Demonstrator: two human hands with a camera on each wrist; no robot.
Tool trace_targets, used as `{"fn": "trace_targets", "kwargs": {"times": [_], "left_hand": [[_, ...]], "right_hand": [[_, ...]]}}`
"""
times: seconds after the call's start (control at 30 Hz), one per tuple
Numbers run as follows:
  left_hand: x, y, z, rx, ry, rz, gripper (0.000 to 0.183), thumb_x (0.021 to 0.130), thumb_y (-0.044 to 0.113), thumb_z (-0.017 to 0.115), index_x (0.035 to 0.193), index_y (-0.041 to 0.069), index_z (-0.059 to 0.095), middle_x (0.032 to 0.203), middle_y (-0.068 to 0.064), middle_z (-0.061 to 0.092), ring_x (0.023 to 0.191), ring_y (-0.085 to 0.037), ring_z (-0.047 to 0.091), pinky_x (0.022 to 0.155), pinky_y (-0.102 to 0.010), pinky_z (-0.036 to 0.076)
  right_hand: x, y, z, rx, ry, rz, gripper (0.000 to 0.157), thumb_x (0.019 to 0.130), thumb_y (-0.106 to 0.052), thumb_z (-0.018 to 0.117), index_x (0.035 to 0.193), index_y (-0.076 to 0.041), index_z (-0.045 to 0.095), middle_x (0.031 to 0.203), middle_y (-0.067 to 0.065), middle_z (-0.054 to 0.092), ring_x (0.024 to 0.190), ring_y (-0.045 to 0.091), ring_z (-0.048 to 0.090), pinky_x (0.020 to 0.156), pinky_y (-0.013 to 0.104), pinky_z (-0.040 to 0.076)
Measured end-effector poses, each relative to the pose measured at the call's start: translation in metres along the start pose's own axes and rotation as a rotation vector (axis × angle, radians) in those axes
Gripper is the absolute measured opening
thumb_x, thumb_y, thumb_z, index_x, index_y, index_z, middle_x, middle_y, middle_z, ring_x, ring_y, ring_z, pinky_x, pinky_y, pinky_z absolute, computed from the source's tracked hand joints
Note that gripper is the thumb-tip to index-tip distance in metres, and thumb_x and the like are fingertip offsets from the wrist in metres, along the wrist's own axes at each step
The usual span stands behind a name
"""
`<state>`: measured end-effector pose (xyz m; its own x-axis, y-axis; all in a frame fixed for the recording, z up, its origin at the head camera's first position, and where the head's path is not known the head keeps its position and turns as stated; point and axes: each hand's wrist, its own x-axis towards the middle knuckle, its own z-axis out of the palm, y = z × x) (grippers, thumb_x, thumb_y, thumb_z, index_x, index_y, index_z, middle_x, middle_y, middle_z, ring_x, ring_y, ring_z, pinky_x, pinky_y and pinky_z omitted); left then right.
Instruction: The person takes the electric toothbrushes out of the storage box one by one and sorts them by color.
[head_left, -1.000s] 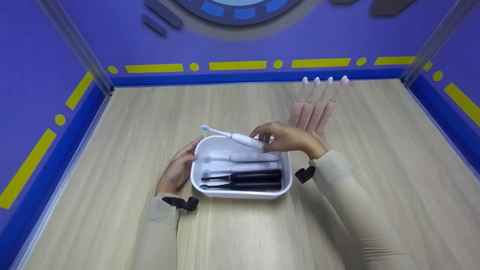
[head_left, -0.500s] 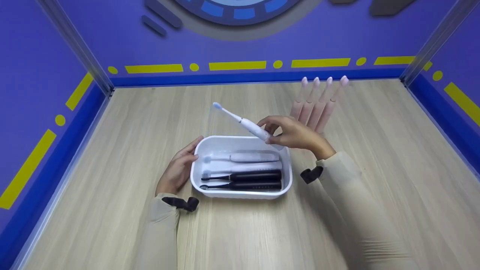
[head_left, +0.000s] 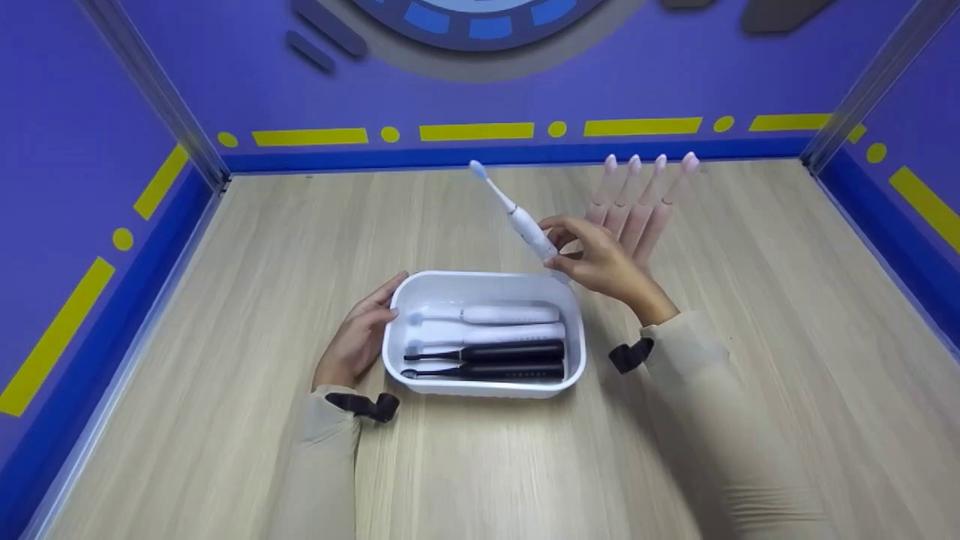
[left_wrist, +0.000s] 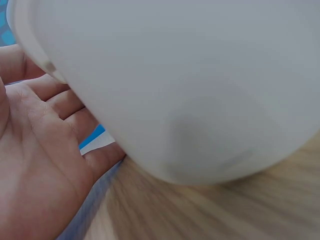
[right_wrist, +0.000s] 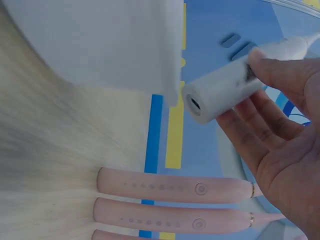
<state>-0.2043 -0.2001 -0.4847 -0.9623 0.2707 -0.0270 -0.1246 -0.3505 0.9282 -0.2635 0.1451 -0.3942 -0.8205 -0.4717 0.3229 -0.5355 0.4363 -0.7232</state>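
My left hand [head_left: 354, 343] grips the left end of a white plastic bin [head_left: 480, 388], thumb over the rim and fingers along the outside wall. In the left wrist view, those fingers lie against the bin's outer side [left_wrist: 200, 75]. Two white electric toothbrushes [head_left: 510, 314] and two black electric toothbrushes [head_left: 511, 351] lie side by side in the bin, heads to the left. Above the bin's far right rim, my right hand [head_left: 600, 259] pinches another white electric toothbrush [head_left: 531, 231] by its handle, head tilted up and left. The right wrist view shows its handle base [right_wrist: 200, 102].
Several pink electric toothbrushes [head_left: 654, 221] stand upright in a row on the wooden table [head_left: 300, 240], just behind my right hand. Blue-purple walls [head_left: 480, 97] with yellow stripes enclose the table at the back and sides.
My right hand has lifted the white toothbrush up and away from the bin, to the right and back, tilting its head more upright. The left hand and bin have stayed put.
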Motion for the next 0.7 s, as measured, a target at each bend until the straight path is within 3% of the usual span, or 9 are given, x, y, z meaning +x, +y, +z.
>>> {"fn": "trace_targets", "kwargs": {"times": [0.37,0.57,0.7], "left_hand": [[0.0,0.0,-0.001,0.018,-0.004,-0.002,0.062,0.09,-0.006,0.035,0.151,-0.005,0.019,0.16,-0.016,0.014,0.149,-0.025,0.01,0.122,-0.038,0.007],[0.001,-0.001,-0.002,0.016,0.003,-0.004,0.063,0.09,-0.006,0.035,0.15,-0.005,0.019,0.161,-0.015,0.014,0.149,-0.023,0.01,0.122,-0.037,0.007],[0.001,-0.001,-0.002,0.012,0.0,0.0,0.063,0.089,-0.007,0.034,0.15,-0.004,0.02,0.16,-0.017,0.016,0.148,-0.025,0.012,0.122,-0.039,0.008]], "right_hand": [[-0.005,0.016,0.002,0.045,0.16,0.038,0.044,0.079,0.011,0.067,0.121,0.007,0.055,0.101,0.024,0.066,0.094,0.032,0.064,0.083,0.047,0.056],[-0.01,0.025,0.006,0.036,0.202,0.056,0.046,0.08,0.015,0.063,0.124,0.011,0.05,0.101,0.028,0.064,0.092,0.034,0.063,0.077,0.022,0.054],[-0.017,0.01,0.003,0.042,0.213,0.023,0.043,0.079,0.019,0.061,0.12,0.015,0.048,0.096,0.031,0.062,0.087,0.036,0.061,0.071,0.012,0.049]]}}
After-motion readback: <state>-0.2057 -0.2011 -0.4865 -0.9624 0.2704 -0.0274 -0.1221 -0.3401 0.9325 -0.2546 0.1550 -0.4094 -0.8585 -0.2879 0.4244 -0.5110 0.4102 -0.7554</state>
